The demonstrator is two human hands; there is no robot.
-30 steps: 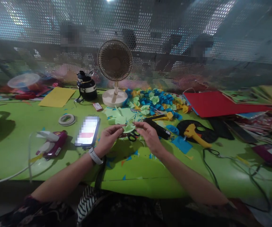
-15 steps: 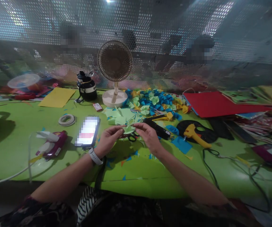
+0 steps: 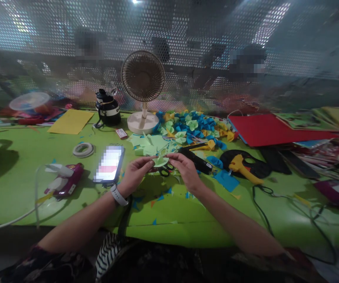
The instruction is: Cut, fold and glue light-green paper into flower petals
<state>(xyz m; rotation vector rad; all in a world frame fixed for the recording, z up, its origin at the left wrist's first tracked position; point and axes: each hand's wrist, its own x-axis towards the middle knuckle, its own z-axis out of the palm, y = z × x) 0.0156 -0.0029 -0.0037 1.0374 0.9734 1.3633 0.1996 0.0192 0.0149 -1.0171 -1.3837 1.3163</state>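
Note:
A small light green folded paper piece is held up over the table between my two hands. My left hand, with a pale watch on its wrist, pinches its left edge. The fingers of my right hand are closed at its right edge. Right under the paper lie scissors, their dark handles partly hidden. Just beyond are light green paper pieces and a heap of blue, green and yellow paper flowers. A black stick-like tool lies behind my right hand.
Left of my hands are a lit phone, a tape roll and a purple power strip. A fan and a black bottle stand behind. At right are a yellow glue gun, its cable and red sheets.
The green paper has tilted slightly between my fingers, and more of the scissors' handles shows beneath it. My right fingers have shifted a little; the arms stay where they were.

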